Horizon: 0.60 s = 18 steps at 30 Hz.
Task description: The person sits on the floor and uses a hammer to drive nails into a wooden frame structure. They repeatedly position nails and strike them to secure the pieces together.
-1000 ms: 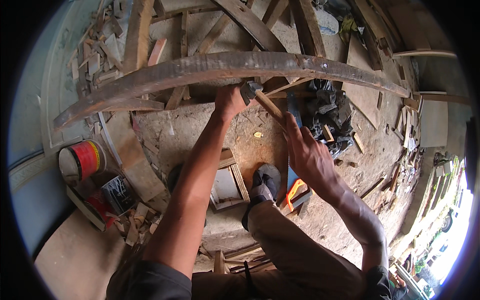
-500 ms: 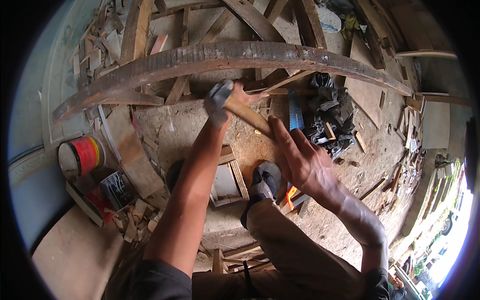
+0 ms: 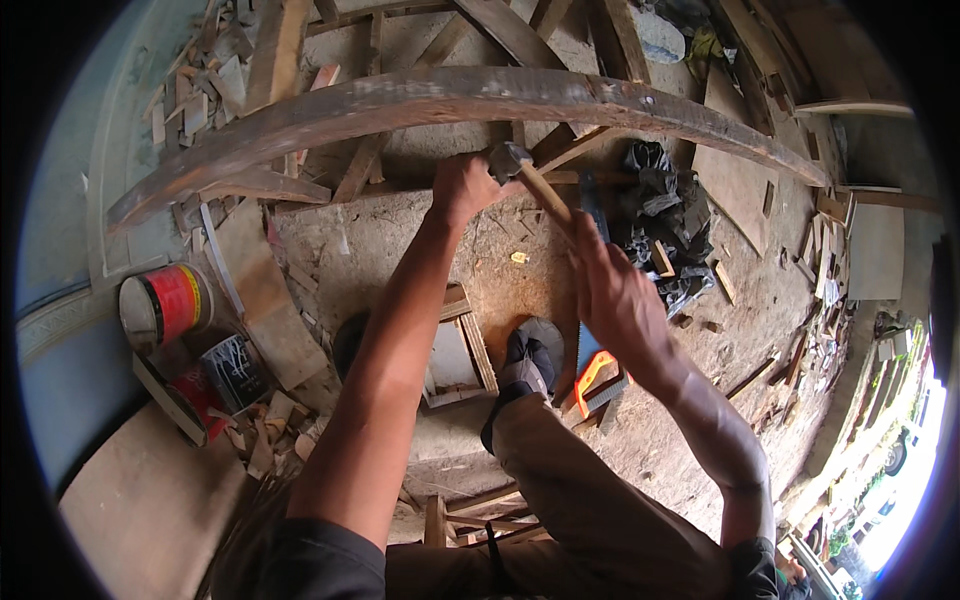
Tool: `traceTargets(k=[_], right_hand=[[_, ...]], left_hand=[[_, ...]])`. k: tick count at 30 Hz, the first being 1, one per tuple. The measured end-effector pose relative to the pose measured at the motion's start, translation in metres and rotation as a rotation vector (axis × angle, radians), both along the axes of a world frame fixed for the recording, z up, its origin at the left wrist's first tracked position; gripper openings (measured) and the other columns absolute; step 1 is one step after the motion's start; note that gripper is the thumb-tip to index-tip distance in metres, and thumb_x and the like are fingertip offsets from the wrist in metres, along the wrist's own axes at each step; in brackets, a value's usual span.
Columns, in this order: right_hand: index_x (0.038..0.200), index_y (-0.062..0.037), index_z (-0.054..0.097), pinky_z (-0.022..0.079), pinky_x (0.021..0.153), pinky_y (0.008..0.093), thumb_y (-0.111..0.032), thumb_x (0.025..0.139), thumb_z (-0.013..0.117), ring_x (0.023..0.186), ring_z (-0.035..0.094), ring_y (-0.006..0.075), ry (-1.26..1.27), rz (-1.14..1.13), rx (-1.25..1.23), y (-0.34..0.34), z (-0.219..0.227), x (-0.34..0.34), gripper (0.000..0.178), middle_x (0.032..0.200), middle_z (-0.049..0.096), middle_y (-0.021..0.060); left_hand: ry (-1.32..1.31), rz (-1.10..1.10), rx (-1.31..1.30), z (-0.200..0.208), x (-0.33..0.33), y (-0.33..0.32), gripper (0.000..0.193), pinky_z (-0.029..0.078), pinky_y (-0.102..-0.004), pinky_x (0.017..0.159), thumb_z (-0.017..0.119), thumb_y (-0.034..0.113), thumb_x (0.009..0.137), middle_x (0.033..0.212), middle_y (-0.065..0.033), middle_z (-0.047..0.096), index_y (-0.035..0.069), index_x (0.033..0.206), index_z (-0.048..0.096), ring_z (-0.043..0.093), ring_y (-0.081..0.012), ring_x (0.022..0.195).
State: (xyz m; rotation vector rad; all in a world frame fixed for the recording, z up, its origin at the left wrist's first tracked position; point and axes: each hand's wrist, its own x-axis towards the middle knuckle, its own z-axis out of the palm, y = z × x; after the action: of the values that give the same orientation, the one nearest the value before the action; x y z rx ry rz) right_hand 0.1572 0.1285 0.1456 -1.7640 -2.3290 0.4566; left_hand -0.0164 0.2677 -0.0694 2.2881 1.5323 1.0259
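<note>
My right hand (image 3: 625, 305) grips a hammer by its wooden handle (image 3: 547, 195). The dark metal hammer head (image 3: 508, 161) is up beside the fingers of my left hand (image 3: 465, 188), just below the long dark wooden beam (image 3: 490, 95). My left hand is closed, its fingers curled away from me. What they hold, if anything, is hidden behind the hand and hammer head. Beneath my right hand a handsaw with an orange handle (image 3: 597, 380) and blue blade lies on the floor.
A black plastic bag (image 3: 665, 215) lies right of the hammer. Red and black cans (image 3: 172, 305) and wood scraps (image 3: 270, 425) crowd the left. A small wooden frame (image 3: 470, 345) lies near my shoe (image 3: 532, 350). More timber (image 3: 275, 60) stands beyond the beam.
The hammer head has swung from over my left wrist to the right and up, beside my left fingers. My right hand has moved slightly right and down, and the beam has shifted slightly up in view.
</note>
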Motion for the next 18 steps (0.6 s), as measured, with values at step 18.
traceTargets(k=[18], right_hand=[[0.151, -0.0105, 0.03, 0.05, 0.044, 0.0388, -0.006, 0.09, 0.061, 0.062, 0.063, 0.0305, 0.113, 0.267, 0.043, -0.007, 0.043, -0.022, 0.069, 0.091, 0.064, 0.016]], left_hand=[[0.117, -0.102, -0.094, 0.004, 0.008, 0.002, 0.066, 0.057, -0.0323, 0.078, 0.074, 0.056, 0.077, 0.055, 0.0067, 0.044, 0.004, 0.115, 0.063, 0.054, -0.0159, 0.049]])
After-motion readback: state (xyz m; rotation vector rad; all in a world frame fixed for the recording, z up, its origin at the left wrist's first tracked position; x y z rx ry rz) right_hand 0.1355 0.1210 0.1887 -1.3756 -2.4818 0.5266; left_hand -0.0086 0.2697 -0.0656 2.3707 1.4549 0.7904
